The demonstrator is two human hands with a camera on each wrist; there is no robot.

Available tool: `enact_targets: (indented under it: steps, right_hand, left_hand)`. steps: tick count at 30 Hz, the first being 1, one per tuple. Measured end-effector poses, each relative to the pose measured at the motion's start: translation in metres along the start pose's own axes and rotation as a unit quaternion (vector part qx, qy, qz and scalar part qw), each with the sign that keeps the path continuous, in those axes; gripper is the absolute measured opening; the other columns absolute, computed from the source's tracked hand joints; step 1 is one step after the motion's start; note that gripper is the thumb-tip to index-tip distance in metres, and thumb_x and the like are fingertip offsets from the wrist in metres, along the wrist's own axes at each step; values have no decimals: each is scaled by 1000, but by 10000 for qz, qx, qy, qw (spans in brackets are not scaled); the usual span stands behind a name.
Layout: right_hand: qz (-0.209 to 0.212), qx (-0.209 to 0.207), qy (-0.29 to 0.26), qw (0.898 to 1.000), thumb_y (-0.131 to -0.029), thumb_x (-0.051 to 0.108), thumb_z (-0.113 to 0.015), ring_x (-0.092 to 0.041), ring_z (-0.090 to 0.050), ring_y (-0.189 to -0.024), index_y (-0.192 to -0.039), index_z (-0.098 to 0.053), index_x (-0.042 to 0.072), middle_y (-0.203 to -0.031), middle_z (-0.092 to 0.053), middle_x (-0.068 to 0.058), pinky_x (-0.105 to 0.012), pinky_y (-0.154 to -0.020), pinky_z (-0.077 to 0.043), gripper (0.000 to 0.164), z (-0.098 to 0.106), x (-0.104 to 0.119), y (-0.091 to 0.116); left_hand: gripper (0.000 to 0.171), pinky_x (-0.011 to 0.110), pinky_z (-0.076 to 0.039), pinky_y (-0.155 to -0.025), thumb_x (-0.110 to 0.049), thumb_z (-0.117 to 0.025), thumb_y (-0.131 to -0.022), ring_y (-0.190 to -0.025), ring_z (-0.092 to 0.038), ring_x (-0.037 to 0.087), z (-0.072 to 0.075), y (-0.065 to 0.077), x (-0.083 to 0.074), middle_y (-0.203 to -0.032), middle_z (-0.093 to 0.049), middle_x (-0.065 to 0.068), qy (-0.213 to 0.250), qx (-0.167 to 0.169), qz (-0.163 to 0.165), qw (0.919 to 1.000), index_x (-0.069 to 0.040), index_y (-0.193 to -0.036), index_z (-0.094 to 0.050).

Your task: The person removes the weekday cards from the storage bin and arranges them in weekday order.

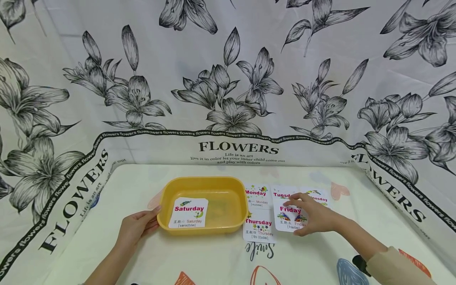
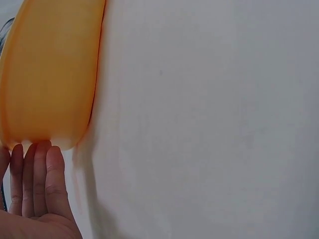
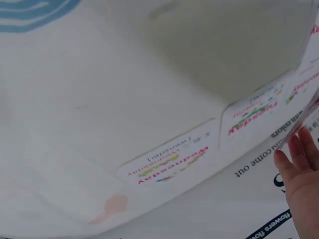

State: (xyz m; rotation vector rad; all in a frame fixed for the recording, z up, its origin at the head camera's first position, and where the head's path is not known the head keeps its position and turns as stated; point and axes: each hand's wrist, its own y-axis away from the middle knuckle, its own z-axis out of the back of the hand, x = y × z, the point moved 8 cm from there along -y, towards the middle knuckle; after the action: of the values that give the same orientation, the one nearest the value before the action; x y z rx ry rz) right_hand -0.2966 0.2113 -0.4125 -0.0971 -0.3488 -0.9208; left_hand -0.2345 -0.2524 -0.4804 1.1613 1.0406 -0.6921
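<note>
My left hand (image 1: 137,225) is at the left end of a yellow plastic tray (image 1: 224,206). In the left wrist view, its straight fingers (image 2: 55,184) touch the tray's outer end wall. A "Saturday" word card (image 1: 189,213) lies inside the tray. My right hand (image 1: 315,213) holds the "Friday" card (image 1: 290,225) by its edges, above the table. Under and around it lie the "Monday" (image 1: 256,196), "Tuesday" (image 1: 281,190), "Wednesday" (image 3: 172,154) and "Thursday" (image 1: 258,227) cards. "Friday" partly covers "Tuesday", while my right hand hides part of "Wednesday".
A pale tablecloth (image 1: 213,253) printed with hearts and the word "Smile" covers the table. Behind it hangs a white curtain (image 1: 228,118) with black lily drawings, continuing along both sides. The laid cards sit just right of the tray.
</note>
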Motion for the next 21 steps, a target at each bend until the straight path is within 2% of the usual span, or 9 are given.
enact_targets:
  steps: [8,15,21]
  right_hand:
    - [-60,172,-217,9996,-60,42,-81,-24,-42,-112,-123,-53,23,-130,-40,-8,-39,-85,-48,72,-27,-12,7]
    - [-90,166,-185,9997,-60,49,-79,-27,-43,-113,-122,-54,22,-131,-40,-10,-43,-87,-47,72,-38,-19,10]
    - [-7,105,-120,9999,-60,48,-79,-26,-44,-113,-122,-54,21,-131,-41,-9,-41,-87,-48,72,-42,-21,11]
  left_hand:
    - [45,23,-57,-69,-42,-71,-75,-69,-67,6,0,0,0,-73,-69,-7,35,3,11,10000,-3,-95,-64]
    - [42,23,-57,-67,-40,-70,-77,-67,-67,7,0,1,0,-71,-69,-6,48,24,-1,10000,-2,-94,-64]
    - [41,23,-57,-67,-40,-70,-77,-67,-67,7,0,0,0,-71,-69,-7,22,23,-11,10000,-2,-94,-64]
